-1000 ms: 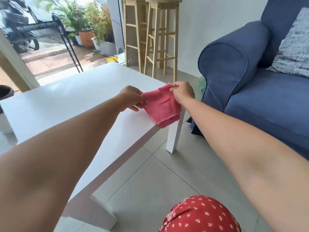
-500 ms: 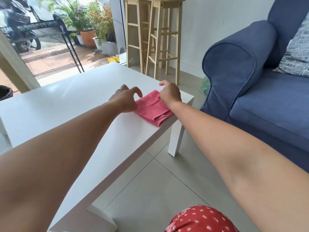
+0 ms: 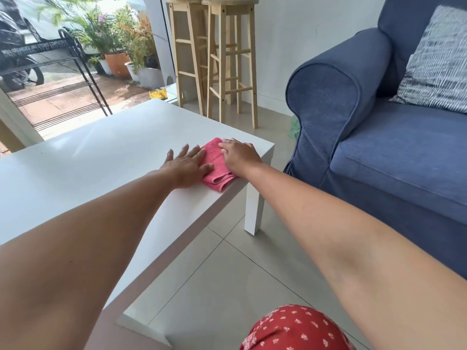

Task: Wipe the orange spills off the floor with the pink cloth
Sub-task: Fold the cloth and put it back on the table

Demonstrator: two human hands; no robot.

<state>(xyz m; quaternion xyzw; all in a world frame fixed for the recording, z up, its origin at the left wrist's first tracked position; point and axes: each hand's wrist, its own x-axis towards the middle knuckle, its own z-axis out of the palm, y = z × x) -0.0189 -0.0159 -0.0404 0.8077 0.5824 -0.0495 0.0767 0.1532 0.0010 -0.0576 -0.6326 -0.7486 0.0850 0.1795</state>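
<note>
The folded pink cloth (image 3: 216, 164) lies flat near the right corner of the white low table (image 3: 101, 157). My left hand (image 3: 188, 164) rests flat on the table with its fingers spread, overlapping the cloth's left edge. On the cloth's right part, my right hand (image 3: 240, 155) lies palm down with fingers extended. Neither hand grips the cloth. No orange spill shows on the grey tiled floor (image 3: 227, 286).
A blue sofa (image 3: 379, 152) with a striped cushion (image 3: 437, 59) stands close on the right. Two wooden bar stools (image 3: 222, 59) stand behind the table by the wall. A black rack (image 3: 63, 79) and potted plants are outside at the back left. My red patterned knee (image 3: 295, 329) shows at the bottom.
The cloth was held up between both hands, then laid down on the table corner. Both hands have now flattened onto it, fingers spread.
</note>
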